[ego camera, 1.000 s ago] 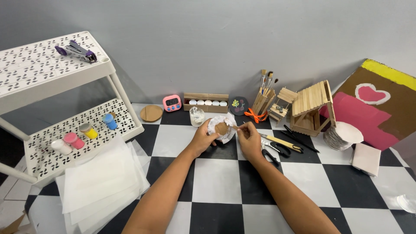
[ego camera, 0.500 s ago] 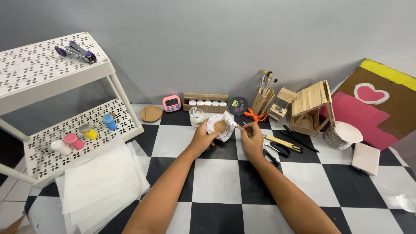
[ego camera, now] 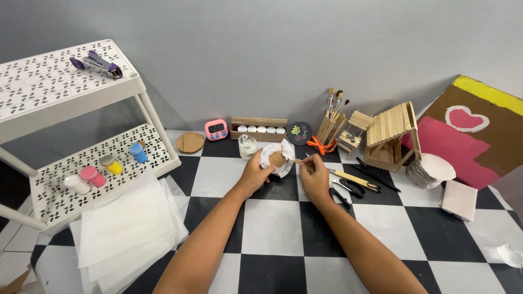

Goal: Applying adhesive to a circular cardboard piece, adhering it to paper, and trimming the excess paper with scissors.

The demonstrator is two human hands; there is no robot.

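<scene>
Left hand [ego camera: 255, 173] pinches a tissue-wrapped brown disc [ego camera: 277, 159]; right hand [ego camera: 314, 177] pinches a brush [ego camera: 301, 163], its tip now nearer the disc, at 3 o'clock.

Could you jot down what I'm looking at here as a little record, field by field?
Setting: black-and-white checkered floor against a grey wall
Left hand: holds a small round brown disc cradled in white paper
Right hand: holds a thin wooden-handled brush, tip at the disc
Beside right hand: black scissors
Behind: craft-stick house, holder of paintbrushes, pink digital timer
Left side: white perforated shelf rack with small paint pots; purple stapler on top
</scene>
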